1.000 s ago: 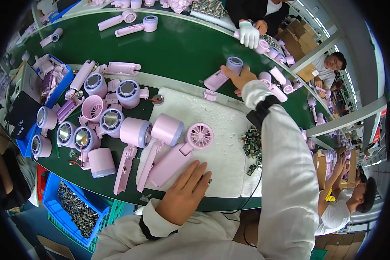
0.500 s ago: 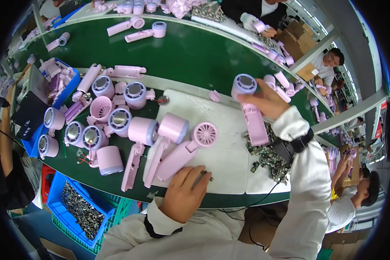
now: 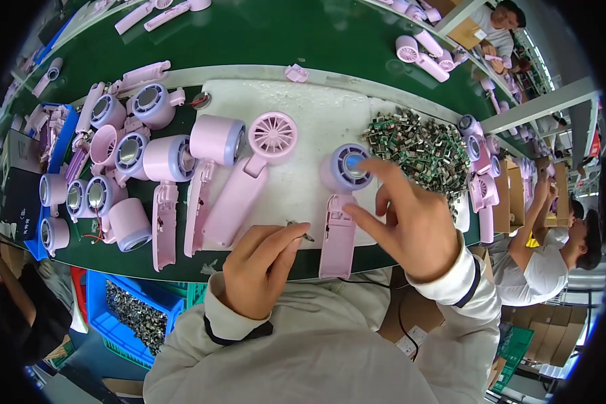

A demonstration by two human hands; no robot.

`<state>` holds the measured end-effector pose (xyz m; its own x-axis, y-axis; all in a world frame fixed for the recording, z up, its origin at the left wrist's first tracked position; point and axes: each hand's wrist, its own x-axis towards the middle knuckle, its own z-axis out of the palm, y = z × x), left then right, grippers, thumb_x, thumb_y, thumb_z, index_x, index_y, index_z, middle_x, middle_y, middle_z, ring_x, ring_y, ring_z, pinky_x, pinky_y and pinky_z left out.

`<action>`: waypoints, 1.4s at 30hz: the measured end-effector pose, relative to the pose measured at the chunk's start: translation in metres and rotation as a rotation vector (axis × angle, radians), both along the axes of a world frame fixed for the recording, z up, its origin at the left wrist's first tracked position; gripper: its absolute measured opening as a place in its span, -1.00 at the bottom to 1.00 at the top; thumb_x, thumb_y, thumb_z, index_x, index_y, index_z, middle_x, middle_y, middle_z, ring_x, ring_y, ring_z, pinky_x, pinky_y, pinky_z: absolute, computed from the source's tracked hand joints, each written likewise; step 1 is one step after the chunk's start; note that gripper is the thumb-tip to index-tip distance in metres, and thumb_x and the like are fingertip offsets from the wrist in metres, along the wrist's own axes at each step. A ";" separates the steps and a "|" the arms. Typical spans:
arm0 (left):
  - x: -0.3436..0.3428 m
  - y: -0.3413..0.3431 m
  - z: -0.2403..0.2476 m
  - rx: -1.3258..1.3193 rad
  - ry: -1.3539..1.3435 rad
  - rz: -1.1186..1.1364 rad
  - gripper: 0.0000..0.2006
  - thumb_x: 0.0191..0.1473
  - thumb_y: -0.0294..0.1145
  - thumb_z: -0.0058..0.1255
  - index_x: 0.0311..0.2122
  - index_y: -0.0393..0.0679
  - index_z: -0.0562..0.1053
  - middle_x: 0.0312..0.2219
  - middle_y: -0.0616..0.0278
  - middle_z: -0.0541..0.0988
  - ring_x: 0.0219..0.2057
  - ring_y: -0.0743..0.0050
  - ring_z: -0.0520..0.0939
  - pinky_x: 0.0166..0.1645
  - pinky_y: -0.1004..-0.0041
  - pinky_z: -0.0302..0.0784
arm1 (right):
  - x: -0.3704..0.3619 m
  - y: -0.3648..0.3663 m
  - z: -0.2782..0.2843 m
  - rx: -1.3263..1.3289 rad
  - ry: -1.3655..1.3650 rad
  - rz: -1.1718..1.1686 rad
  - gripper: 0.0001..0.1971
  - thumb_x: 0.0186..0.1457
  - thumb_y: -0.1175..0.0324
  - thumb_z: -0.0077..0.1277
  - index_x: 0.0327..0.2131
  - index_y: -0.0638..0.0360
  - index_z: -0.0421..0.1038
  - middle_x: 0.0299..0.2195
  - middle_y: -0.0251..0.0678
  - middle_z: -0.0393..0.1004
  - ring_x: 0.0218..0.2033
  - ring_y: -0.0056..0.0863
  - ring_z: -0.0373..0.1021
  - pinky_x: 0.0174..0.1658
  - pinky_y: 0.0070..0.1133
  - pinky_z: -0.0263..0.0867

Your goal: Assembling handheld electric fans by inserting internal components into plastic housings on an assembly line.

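My left hand (image 3: 259,266) pinches a small circuit board (image 3: 308,236) between thumb and fingertips, above the near edge of the white mat (image 3: 303,195). In front of me lies a pink handheld fan (image 3: 339,236) with an open handle shell, its round lilac-rimmed head pointing away from me. The handle's lower end reaches the table edge. My right hand (image 3: 414,222) is open over the fan's right side, index finger at the head and thumb by the neck. Left of it rests another pink fan (image 3: 239,195) with a spoked grille.
A heap of small circuit boards (image 3: 417,148) covers the mat's right part. Several pink fans (image 3: 168,158) crowd the left, beside a blue bin (image 3: 64,138) of pink parts. A lower blue bin (image 3: 101,306) holds small boards. More fans (image 3: 481,188) stand at right; co-workers sit beyond.
My right hand has brought the pink fan from the far right down to in front of me and spread its fingers. My left hand still pinches the small board. The view has shifted.
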<state>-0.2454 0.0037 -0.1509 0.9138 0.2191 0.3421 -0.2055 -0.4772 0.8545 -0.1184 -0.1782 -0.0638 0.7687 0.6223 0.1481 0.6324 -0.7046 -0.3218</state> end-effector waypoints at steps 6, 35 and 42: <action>0.003 -0.002 0.002 -0.254 -0.040 -0.241 -0.72 0.03 -0.72 0.19 -0.11 -0.29 0.58 -0.26 0.04 0.63 -0.29 0.31 0.66 -0.22 0.49 0.55 | -0.003 -0.002 -0.024 -0.103 0.020 0.418 -0.60 0.00 0.41 0.21 -0.03 0.14 0.49 -0.52 -0.35 0.46 -0.51 -0.33 0.50 -0.45 -0.46 0.45; 0.004 -0.004 -0.006 -0.548 0.090 0.085 -0.67 0.21 -0.68 0.07 0.08 -0.32 0.41 -0.11 0.12 0.59 -0.12 0.46 0.63 0.02 0.50 0.52 | 0.005 0.006 -0.048 0.360 0.341 0.369 -0.92 0.16 0.47 0.16 -0.26 0.22 0.55 -0.53 -0.26 0.53 -0.62 -0.39 0.42 -0.52 -0.50 0.29; 0.012 0.000 -0.006 -0.411 0.102 -0.132 -0.67 0.23 -0.67 0.05 0.11 -0.35 0.47 -0.12 0.05 0.62 -0.13 0.43 0.64 -0.01 0.50 0.53 | 0.006 0.001 -0.048 0.367 0.414 0.399 -0.92 0.19 0.48 0.14 -0.24 0.23 0.54 -0.54 -0.28 0.50 -0.62 -0.42 0.37 -0.52 -0.51 0.24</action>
<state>-0.2334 0.0033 -0.1567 0.9677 0.1972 0.1570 -0.1462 -0.0684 0.9869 -0.1126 -0.1774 -0.1113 0.5299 0.8352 0.1468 0.5941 -0.2422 -0.7671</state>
